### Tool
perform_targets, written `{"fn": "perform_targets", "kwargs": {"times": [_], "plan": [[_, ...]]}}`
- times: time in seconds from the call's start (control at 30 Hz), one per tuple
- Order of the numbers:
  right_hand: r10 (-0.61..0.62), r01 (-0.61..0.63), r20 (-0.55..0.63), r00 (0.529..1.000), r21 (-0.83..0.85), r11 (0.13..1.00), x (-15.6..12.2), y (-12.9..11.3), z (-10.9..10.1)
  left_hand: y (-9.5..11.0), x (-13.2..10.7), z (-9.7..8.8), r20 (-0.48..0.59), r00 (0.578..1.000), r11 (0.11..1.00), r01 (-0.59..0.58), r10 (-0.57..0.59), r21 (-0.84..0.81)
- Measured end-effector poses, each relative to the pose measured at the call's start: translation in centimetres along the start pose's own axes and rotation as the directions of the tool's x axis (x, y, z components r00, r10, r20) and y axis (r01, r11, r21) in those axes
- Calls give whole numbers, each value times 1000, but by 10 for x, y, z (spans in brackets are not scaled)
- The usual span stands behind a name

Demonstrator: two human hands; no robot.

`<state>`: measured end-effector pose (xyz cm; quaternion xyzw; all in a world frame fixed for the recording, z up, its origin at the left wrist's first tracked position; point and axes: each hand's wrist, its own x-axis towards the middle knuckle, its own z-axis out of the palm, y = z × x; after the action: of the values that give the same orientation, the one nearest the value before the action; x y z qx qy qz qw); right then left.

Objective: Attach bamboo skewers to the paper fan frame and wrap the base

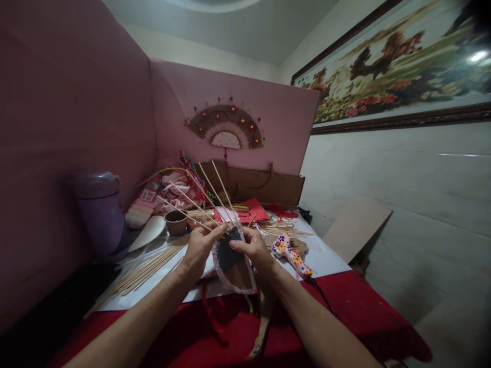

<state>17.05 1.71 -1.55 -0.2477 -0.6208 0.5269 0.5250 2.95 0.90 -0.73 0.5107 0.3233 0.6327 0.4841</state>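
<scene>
Two bare hands work over a table, pinching a small, flat panel (231, 259) between them, its faces grey and brown, its rounded outline edged in pale, spotted wrapping. The left hand (202, 249) grips the panel's left edge between thumb and fingers, near where thin wooden sticks (213, 189) spread out like ribs, up and away from both hands. The right hand (253, 246) is closed on the opposite edge, its thumb pressed flat on the panel's face. Left of the left hand lies a bundle of smooth, straight rods (153, 266); just beyond it stands a round brown cup (176, 223). Right of the right hand rests a glue gun (291, 255), covered in bright flowers and trailing a dark cord. Beyond the hands are stiff red paper (256, 208) and brown cardboard (264, 185), and above these a half-round fan (233, 113) with small flowers hangs against a pink board (172, 102). Below the hands, the table wears deep red cloth (360, 301).
</scene>
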Motion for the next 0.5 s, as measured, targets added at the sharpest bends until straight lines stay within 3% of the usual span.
{"fn": "perform_targets", "kwargs": {"times": [0.5], "plan": [[-4,8,69,998,-46,999,1,3,1,3,-1,1,54,997,995,57,-53,-78]]}}
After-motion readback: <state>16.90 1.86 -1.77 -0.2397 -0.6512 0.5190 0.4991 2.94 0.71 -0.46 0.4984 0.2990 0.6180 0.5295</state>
